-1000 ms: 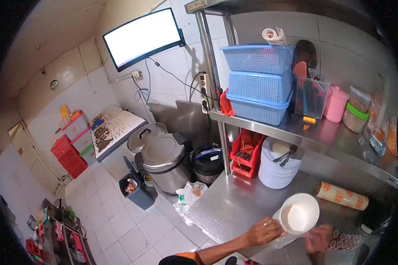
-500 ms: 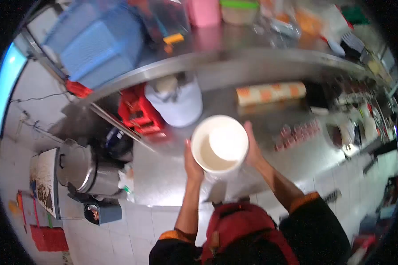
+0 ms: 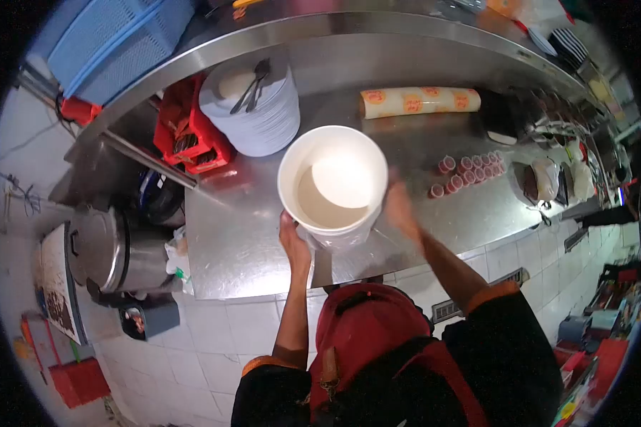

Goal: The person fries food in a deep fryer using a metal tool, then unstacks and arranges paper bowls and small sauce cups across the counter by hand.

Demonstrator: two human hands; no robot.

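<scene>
White and open-topped, the tub is over the steel counter, towards its front edge, left of centre. The left hand grasps its side; the right hand blurs beside the opposite wall, its finger state unclear. Stacked plates stand near the back-left corner.

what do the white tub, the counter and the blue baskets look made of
Tall round white tub: probably plastic, smooth satin finish, from its even, seamless wall; coated card is possible.
Flat grey metal counter: likely stainless steel, fairly shiny, from its streaky bright reflections.
Blue rectangular plastic baskets: apparently moulded plastic, semi-matt, from their regular small holes.
</scene>
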